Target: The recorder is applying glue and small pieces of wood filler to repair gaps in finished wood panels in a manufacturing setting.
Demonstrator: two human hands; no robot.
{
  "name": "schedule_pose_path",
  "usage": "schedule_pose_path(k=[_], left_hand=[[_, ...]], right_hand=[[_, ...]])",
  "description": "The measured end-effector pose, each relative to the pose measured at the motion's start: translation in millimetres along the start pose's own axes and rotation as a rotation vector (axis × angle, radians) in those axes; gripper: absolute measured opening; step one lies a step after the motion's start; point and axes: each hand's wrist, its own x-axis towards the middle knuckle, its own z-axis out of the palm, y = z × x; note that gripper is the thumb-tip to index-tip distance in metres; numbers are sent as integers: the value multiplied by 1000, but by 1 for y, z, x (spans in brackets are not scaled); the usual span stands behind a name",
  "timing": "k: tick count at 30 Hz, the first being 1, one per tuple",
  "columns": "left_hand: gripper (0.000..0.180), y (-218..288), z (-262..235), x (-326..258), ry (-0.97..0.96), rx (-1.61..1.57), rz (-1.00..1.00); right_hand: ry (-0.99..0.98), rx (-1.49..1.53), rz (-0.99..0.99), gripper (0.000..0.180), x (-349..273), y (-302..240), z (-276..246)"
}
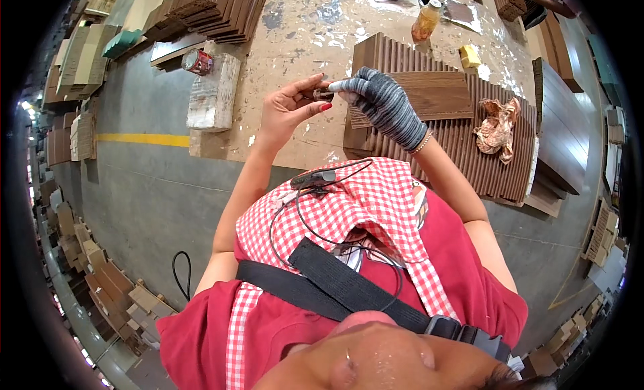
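My bare left hand pinches a small dark brown piece between thumb and fingers. Its exact kind is too small to make out. My right hand, in a grey-and-black striped glove with uncovered fingertips, reaches in from the other side, its fingers closed together at the same piece. Whether it grips the piece or something else cannot be told. Below and beside the right hand lies a brown wood-grain board on a row of ridged brown boards. A crumpled, stained cloth rests on the ridged boards.
The paint-spotted worktable also bears a bottle of amber liquid, a yellow sponge and stacked brown boards. At left, a can stands by a whitish block. Dark panels lean at right.
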Motion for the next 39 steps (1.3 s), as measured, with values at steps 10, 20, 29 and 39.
schedule_pose_path(k=[10,20,29,39], left_hand=[[40,-29,-3,-2,164,-346,-58],[39,-30,3,4,37,-319,64],[44,-31,3,10,-24,-232,-21],[44,-22,4,23,-150,-229,-45]], right_hand=[[132,-120,187,21,2,-31,11],[231,208,329,21,-11,-24,-4],[269,76,326,20,-10,-25,-13],[239,224,182,19,-1,5,-11]])
